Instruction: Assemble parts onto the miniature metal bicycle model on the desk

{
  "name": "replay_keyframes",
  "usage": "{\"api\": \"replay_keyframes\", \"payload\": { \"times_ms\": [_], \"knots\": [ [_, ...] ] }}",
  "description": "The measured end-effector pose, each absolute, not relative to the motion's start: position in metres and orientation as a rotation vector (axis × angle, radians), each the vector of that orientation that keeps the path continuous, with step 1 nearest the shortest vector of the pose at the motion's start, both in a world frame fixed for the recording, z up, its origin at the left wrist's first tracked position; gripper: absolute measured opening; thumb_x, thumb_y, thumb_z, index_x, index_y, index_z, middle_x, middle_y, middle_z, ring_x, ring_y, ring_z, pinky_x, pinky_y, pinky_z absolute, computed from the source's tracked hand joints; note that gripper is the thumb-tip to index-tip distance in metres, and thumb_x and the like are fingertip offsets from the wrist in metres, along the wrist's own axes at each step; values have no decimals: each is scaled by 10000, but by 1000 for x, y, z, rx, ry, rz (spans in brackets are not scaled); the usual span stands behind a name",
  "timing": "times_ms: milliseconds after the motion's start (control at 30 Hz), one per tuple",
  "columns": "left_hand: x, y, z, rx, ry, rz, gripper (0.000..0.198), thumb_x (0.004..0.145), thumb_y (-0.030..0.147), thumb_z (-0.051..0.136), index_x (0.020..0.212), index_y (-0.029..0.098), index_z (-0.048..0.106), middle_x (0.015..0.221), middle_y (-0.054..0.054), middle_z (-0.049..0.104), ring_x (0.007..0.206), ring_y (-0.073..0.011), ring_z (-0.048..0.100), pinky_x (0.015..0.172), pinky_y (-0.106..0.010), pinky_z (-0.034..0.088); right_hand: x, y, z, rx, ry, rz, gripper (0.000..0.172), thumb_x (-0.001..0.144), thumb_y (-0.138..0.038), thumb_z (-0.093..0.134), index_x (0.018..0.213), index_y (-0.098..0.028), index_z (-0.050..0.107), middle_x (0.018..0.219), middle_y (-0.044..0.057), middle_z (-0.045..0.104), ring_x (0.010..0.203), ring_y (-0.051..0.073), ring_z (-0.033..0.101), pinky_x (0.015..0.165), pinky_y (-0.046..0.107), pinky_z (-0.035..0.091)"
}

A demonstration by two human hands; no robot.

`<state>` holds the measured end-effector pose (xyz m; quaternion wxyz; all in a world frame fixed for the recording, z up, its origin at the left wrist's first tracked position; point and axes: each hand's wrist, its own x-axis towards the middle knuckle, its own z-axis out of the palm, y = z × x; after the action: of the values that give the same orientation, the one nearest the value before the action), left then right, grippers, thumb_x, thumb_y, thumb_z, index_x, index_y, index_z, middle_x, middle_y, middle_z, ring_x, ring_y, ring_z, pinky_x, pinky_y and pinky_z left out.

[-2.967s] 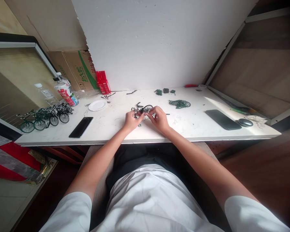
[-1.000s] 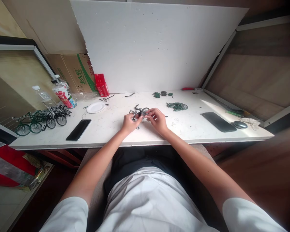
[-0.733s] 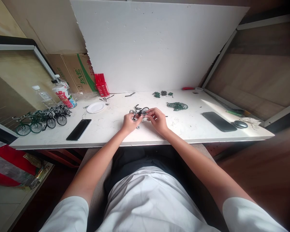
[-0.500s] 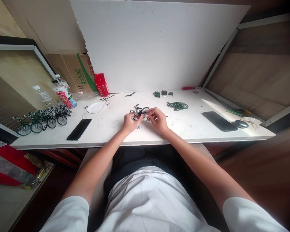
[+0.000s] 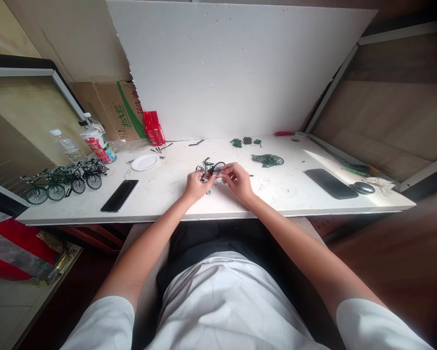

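Observation:
A small dark model bicycle [image 5: 218, 166] is between my two hands, just above the white table. My left hand [image 5: 196, 185] is closed on its left side, thumb pressed against the frame. On the other side, my right hand [image 5: 238, 180] pinches at the bicycle near its wheel with thumb and forefinger; my fingers hide part of that spot. A tiny round metal piece [image 5: 208, 192] lies on the table below my left fingers.
Several finished model bicycles [image 5: 65, 181] stand at the left. A phone [image 5: 119, 195] and a white paper plate [image 5: 145, 162] lie nearer. Green bicycle parts [image 5: 268, 160] lie beyond my right hand. At the right are a dark phone-shaped slab [image 5: 330, 183] and a rounded object [image 5: 364, 187].

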<state>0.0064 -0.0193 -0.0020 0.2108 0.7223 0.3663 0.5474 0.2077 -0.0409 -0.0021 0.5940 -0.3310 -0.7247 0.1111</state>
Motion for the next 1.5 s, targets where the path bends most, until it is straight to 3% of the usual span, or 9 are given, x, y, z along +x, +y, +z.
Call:
{"api": "replay_keyframes", "payload": {
  "times_ms": [800,1067,1500],
  "knots": [
    [6,-18,-3,2049,1018,1553,211,902,355,810,806,169,780,832,-80,830,773,-206,775,757,-305,602,207,-41,-1,-775,-1690,247,325,1063,-518,726,919,-239,642,1121,91,737,626,141,630,566,369,555],
    [6,-18,-3,2069,1017,1556,234,918,362,793,773,179,772,819,-75,823,759,-203,769,751,-314,602,207,-40,-2,-764,-1699,213,282,1057,-476,747,925,-243,658,1113,99,742,732,180,652,603,372,559],
    [5,-14,-7,2090,1010,1534,164,908,336,799,837,187,797,872,-77,847,821,-230,806,785,-332,632,208,-41,-1,-803,-1699,242,365,1046,-589,722,928,-249,659,1124,103,734,716,178,636,609,389,575]
  ]
}}
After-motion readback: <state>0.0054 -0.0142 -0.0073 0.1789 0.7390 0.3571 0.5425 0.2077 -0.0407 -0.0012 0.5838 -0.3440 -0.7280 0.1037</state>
